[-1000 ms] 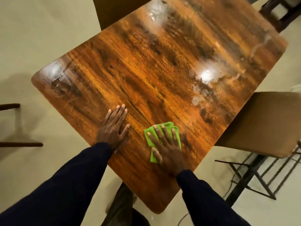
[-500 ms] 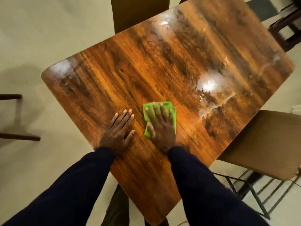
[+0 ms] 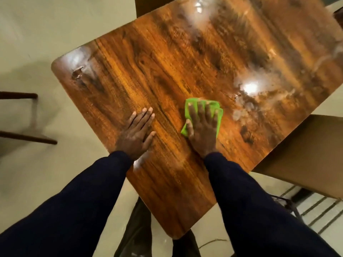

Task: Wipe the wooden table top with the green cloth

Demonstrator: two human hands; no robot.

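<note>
Right hand point(image 3: 202, 130) lay flat with fingers spread on the cloth point(image 3: 219, 117), cloth pressed beneath it mid-table point(image 3: 167, 62), nearer the right edge, left hand point(image 3: 137, 134) flat, fingers together, by the left edge.

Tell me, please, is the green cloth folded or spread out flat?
Folded: the green cloth is a small pad under the flat right hand, with doubled edges showing at its right.

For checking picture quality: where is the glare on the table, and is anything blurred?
Head view: strong glare on the wooden table top, right of and beyond the green cloth; weaker glare near the far edge. Same view: the table's far right looks smeared; left hand and right hand sharper.
</note>
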